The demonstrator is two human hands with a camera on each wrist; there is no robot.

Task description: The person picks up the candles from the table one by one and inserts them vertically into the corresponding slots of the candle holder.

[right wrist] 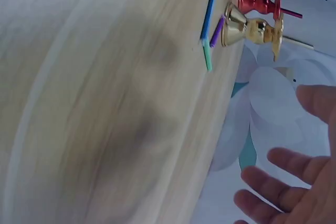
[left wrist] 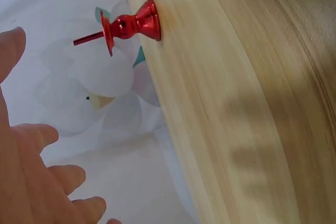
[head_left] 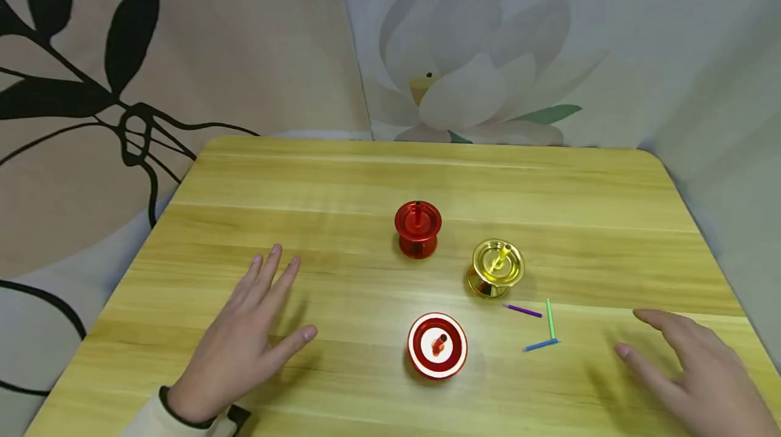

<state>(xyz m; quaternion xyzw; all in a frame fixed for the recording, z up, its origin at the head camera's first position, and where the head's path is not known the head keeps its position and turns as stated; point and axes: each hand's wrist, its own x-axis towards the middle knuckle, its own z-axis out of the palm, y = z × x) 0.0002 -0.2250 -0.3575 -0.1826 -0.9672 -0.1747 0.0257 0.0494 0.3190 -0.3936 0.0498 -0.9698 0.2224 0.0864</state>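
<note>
- Left hand [head_left: 241, 339]: released, fingers extended and spread; it hovers above the surface [head_left: 305, 179] and holds nothing.
- Right hand [head_left: 704, 369]: released, fingers loosely bent, thumb apart; it likewise hovers and holds nothing.
- Shiny red metallic holder with glare-whitened dish [head_left: 437, 347]: right of the left hand, the nearest item to it; central spike.
- Shiny red metallic holder with flared foot [head_left: 417, 227]: ahead and right of the left hand; upright, spike up.
- Shiny gold metallic holder with round dish [head_left: 488, 264]: between the hands, farther forward; upright.
- Slim purple stick [head_left: 523, 310], slim light-green stick [head_left: 551, 319], slim blue stick [head_left: 540, 345]: left of the right hand, lying flat. Green and blue touch at one end; purple lies apart.
- Placement rationale (judged): wide feet probably keep the holders steady; sticks this thin would hardly stand unsupported. Hands held aside leave every item unobstructed.
</note>
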